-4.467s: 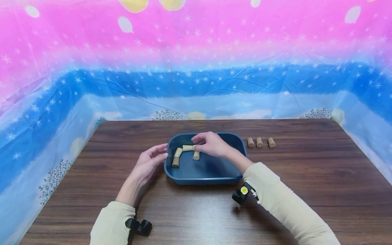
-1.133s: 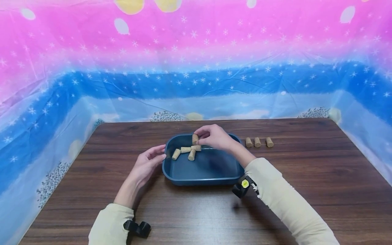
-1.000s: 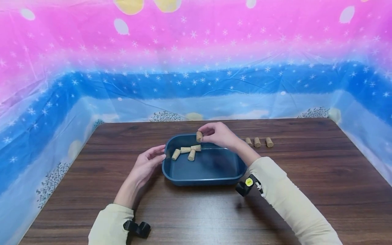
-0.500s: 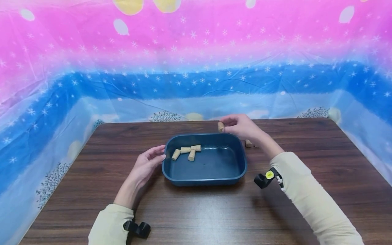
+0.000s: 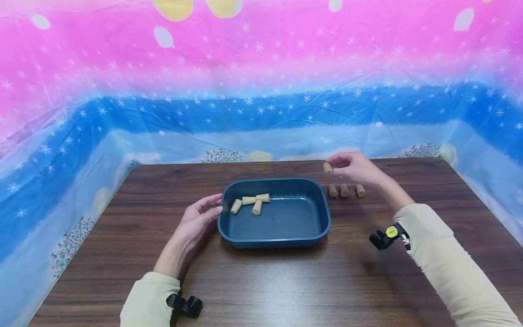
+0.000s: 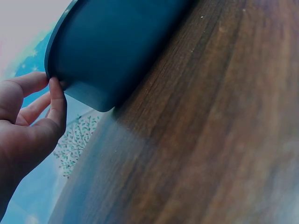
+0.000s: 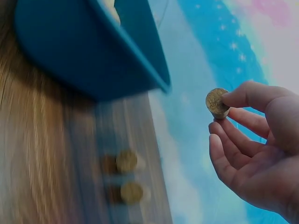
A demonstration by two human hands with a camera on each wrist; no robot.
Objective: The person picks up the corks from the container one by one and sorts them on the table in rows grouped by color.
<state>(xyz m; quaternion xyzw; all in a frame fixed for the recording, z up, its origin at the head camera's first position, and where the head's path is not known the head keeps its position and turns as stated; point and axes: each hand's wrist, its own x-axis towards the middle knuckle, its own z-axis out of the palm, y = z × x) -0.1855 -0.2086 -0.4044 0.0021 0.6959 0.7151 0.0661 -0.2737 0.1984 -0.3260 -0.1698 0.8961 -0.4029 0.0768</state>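
Note:
My left hand [image 5: 200,217] rests its fingertips against the left end of a dark blue rectangular tub [image 5: 273,242], with the thumb right at the rim. The left wrist view shows those fingers on the outside of the tub wall [image 6: 112,46]. My right hand [image 5: 355,168] pinches a cork [image 5: 328,168] between thumb and fingers, raised beyond the tub's far right corner. In the right wrist view, the round end of this held cork [image 7: 216,100] faces the camera. Several pale corks [image 5: 256,207] lie on their sides inside the tub, grouped at the left.
To the right of the tub, three corks stand in a row on the brown wooden table [image 5: 261,286]: a near one [image 5: 333,190], a middle one [image 5: 344,190] and a right one [image 5: 360,190]. A snowflake-patterned cloth [image 5: 261,109] hangs behind the table.
My right hand has lifted a cork out of the tub and carried it right, past the far right corner, above the row. The left hand has stayed at the tub's left end.

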